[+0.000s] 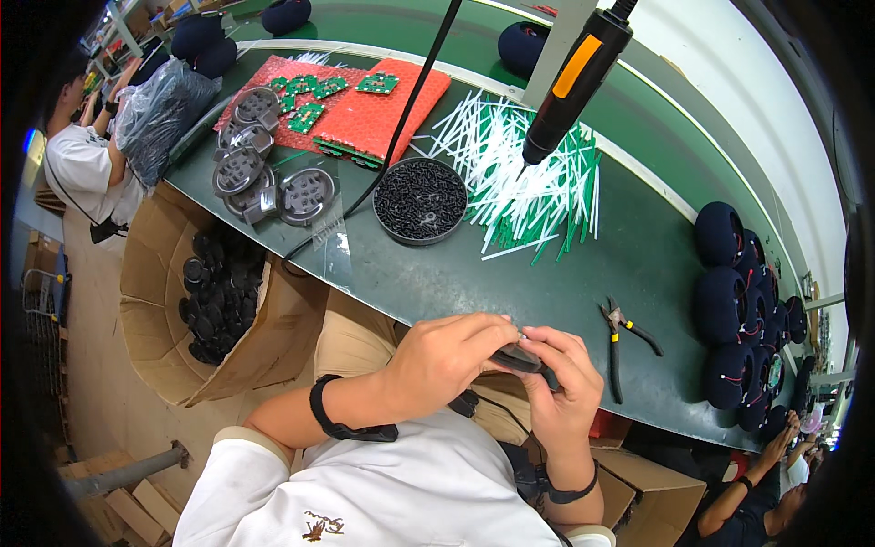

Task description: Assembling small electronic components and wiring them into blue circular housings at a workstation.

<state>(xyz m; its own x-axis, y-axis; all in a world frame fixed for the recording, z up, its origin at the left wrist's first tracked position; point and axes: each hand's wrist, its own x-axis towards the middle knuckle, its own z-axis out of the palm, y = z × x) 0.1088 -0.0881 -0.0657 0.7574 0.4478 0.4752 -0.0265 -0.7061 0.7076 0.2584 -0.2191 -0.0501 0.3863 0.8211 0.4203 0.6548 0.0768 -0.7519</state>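
Close to the table's near edge, both of my hands are closed around one small dark, rounded part (518,358). My left hand (447,358) grips it from the left, its fingertips over the top. My right hand (565,378) pinches it from the right with thumb and fingers. Much of the part is hidden behind the fingers, so its exact kind does not show. Diagonal-cutting pliers (618,333) with black and yellow handles lie on the table to the right of my right hand.
A black screwdriver (576,80) hangs over white and green strips (538,196). Nearby are a dish of black screws (420,239), grey housings (305,195) and green circuit boards (307,117) on red bubble wrap (401,123). Dark foam-covered balls (720,292) line the right. A carton (159,301) holds black parts.
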